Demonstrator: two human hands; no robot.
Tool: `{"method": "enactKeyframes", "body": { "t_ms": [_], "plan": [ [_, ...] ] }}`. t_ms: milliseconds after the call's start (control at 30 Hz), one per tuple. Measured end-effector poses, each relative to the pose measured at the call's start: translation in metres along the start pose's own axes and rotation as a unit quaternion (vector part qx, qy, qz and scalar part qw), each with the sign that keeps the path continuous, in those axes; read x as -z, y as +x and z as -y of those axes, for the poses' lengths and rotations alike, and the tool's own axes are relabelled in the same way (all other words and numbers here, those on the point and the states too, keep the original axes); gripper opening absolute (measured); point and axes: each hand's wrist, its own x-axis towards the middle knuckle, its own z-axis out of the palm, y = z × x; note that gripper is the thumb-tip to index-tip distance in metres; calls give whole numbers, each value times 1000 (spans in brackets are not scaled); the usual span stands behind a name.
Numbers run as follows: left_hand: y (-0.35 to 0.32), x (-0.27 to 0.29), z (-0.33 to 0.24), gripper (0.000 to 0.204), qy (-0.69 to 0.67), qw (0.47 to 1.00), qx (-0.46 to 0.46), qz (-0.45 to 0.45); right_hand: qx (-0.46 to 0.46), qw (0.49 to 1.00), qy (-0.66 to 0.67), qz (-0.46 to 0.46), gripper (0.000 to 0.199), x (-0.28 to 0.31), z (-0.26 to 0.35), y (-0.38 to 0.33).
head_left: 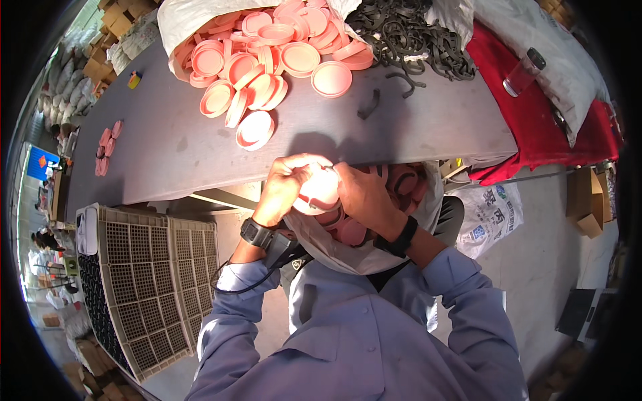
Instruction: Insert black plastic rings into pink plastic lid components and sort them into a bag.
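My left hand (286, 182) and my right hand (366, 195) are closed on one pink round lid (318, 190), partly washed out by bright light. The left fingers grip its left rim; the right fingers press at its upper right edge, where a small dark bit shows. Below them, an open white sack (328, 248) at my lap holds more pink lids (350, 231), some with dark bands. Beyond my hands, a heap of pink lids (299, 60) spills onto the grey table (180, 144). To its right lies a tangle of black rubber-looking strips (428, 40).
Two loose black strips (368, 104) lie on the table. Several pink pieces (105, 148) sit at its left end. A beige plastic crate (144, 281) stands at lower left. On the right are a red cloth (495, 73), a clear-walled cup (524, 72) and a cardboard box (588, 200).
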Motion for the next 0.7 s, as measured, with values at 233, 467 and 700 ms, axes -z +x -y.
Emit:
{"method": "enactKeyframes", "body": {
  "t_ms": [233, 467, 700],
  "plan": [
    [-7, -1, -1, 18, 24, 998, 56, -2, -16, 995, 97, 18, 15, -15, 1, -10],
    [-7, 5, 2, 18, 38, 998, 51, 23, 6, 993, 112, 41, 16, -10, -4, -12],
    [-9, -2, -10, 24, 75, 989, 124, 30, -42, 983, 170, 51, 17, -18, -5, -21]
  ]
}}
